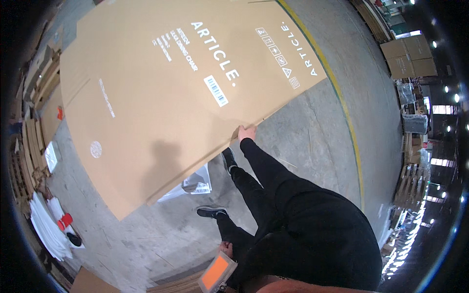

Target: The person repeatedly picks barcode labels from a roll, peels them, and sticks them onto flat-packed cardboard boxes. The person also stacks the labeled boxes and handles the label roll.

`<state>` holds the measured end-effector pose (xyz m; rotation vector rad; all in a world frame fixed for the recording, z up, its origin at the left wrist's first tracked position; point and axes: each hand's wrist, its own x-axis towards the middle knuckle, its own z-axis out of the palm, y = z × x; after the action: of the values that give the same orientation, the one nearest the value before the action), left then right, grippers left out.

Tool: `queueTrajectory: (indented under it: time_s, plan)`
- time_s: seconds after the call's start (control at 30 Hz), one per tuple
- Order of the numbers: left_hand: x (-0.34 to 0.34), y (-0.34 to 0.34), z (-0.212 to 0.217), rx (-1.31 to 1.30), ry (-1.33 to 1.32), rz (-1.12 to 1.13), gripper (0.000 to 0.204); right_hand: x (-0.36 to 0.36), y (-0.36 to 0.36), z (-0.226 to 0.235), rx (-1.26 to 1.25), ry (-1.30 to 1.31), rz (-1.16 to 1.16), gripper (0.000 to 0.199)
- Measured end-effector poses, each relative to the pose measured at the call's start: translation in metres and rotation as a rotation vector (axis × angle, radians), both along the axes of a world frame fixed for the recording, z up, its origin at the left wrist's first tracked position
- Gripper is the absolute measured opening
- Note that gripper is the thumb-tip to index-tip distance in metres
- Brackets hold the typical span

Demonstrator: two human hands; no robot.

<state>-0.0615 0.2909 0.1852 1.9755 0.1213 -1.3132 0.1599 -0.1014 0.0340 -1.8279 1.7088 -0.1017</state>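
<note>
A very large flattened cardboard box (161, 97) with white printing stands tilted over the concrete floor and fills the upper left. My right hand (246, 133), on a black-sleeved arm, grips its lower right edge. My left hand (225, 249) hangs low by my thigh, just above a small device with an orange face (216, 272). Whether that hand holds the device is unclear. My black-trousered legs and dark shoes (212, 211) are stepping toward the cardboard.
A clear plastic bag with a label (195, 185) lies on the floor under the cardboard's edge. A yellow floor line (344, 112) runs at right. Stacked brown boxes (410, 56) and wooden pallets (410, 188) stand at right. White sheets (46, 227) and flat cardboard (39, 88) lie at left.
</note>
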Motion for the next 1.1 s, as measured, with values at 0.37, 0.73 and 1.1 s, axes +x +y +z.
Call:
queueTrajectory:
  time_s: [0.37, 0.73, 1.1]
  plan:
    - [0.032, -0.018, 0.026, 0.005, 0.040, 0.019, 0.025, 0.000, -0.094, -0.032, 0.538, -0.237, -0.520, 0.040]
    - [0.046, -0.085, 0.059, 0.068, 0.047, 0.173, 0.027, -0.030, -0.066, 0.010, 0.926, -0.436, -0.591, 0.043]
    - [0.081, -0.101, 0.044, 0.131, -0.451, 0.103, 0.029, -0.035, -0.076, 0.019, 0.970, -0.391, -0.389, 0.044]
